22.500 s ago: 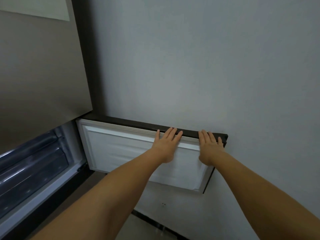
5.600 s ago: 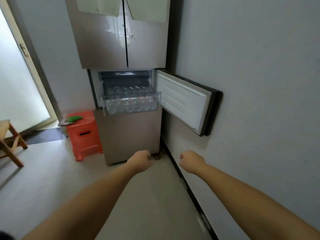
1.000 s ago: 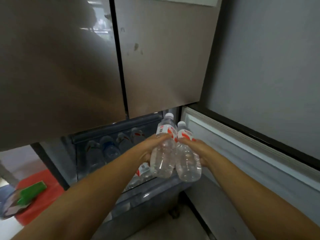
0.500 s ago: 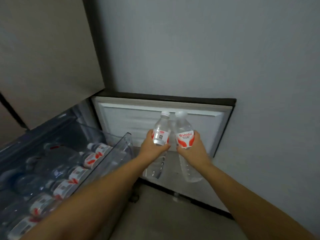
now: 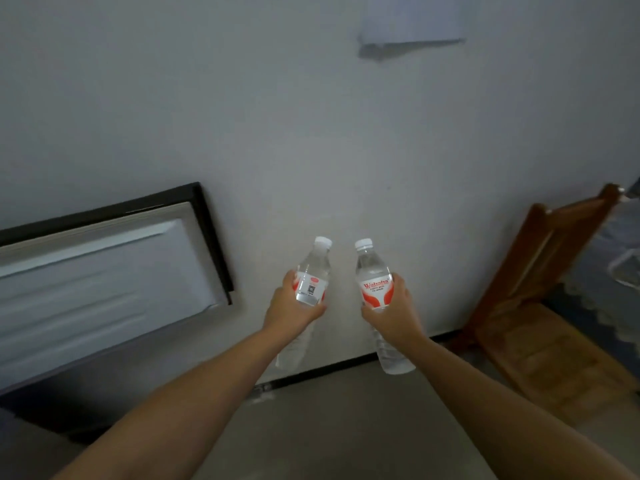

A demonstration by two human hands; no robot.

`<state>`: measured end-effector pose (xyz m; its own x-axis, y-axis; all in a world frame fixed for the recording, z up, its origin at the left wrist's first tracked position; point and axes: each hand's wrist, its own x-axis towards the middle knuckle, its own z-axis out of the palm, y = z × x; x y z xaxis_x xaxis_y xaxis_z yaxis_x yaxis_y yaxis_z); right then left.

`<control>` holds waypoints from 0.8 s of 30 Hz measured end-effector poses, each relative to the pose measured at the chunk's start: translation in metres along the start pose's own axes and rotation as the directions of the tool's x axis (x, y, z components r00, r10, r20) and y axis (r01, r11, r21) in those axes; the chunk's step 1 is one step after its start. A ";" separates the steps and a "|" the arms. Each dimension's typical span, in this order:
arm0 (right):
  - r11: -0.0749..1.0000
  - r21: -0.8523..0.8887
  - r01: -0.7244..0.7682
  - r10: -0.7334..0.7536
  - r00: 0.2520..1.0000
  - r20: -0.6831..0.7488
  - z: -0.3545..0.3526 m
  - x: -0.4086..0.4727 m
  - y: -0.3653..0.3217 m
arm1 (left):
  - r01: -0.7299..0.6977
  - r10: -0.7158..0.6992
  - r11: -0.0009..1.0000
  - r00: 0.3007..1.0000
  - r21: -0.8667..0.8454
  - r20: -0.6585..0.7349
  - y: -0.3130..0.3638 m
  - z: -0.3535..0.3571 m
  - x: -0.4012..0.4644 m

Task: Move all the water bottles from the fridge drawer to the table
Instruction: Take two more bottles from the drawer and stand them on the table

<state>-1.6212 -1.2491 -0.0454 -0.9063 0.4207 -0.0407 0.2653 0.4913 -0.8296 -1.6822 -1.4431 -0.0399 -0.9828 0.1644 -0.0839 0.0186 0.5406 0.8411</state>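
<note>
— Looking at the big things first, what's there?
— A grey wall (image 5: 311, 133), the open fridge door (image 5: 104, 282) on the left, a wooden chair (image 5: 540, 327) on the right.
— And the hands?
— Left hand (image 5: 291, 311) is wrapped round one water bottle (image 5: 313, 271); right hand (image 5: 393, 311) grips the other bottle (image 5: 374, 275). Both bottles are held up before the wall, caps up, slightly apart.

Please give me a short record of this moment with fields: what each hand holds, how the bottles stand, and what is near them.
left hand: left hand grips left bottle at the label
right hand: right hand grips right bottle at the label
bottles: caps up, apart, both sealed with white caps
left of hands: open fridge door
right of hands: wooden chair
background: wall
table: not visible
</note>
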 end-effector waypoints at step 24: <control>0.903 0.187 -0.386 0.410 0.648 -0.641 -0.375 0.017 0.244 | -0.482 0.432 0.863 0.548 -0.152 0.716 0.280 0.448 0.069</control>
<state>-1.4489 -0.8363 -0.0393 -0.2678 0.9634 -0.0094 0.5277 0.1385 -0.8380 -1.6626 -0.9109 -0.0499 -0.3993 0.9145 -0.0650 0.4621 0.2620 0.8473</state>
